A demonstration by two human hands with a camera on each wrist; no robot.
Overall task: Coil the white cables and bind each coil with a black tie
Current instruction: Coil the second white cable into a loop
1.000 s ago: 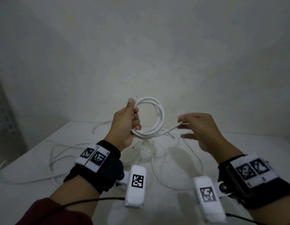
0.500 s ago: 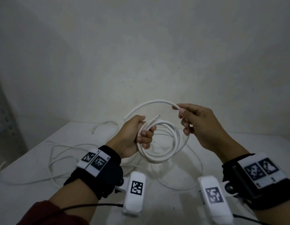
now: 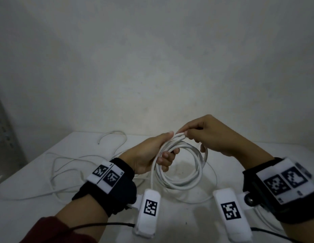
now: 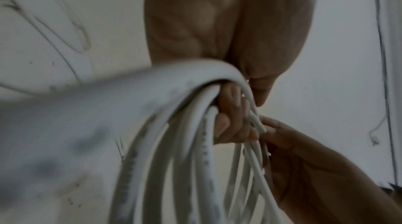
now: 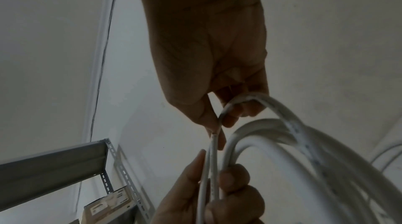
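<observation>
White cable coil (image 3: 180, 165) held in both hands above the desk (image 3: 240, 155), its top gathered between the two grips.

The left hand (image 3: 149, 155) wraps its curled fingers (image 4: 230, 121) round the bunched loops at the upper left of the coil, thumb lying along the top; the right hand (image 3: 210, 135) pinches the cable's cut end (image 5: 214, 137) between thumb and fingertips, just beside the left hand's thumb, with its lower fingers hooked through the loops. The coil hangs in several round turns below the hands, clear of the desk. Loose white cables (image 3: 68, 165) trail across the desk to the left, and one thin loop (image 3: 213, 183) lies beneath the coil. A grey metal shelf (image 5: 54, 167) stands beside the desk.
</observation>
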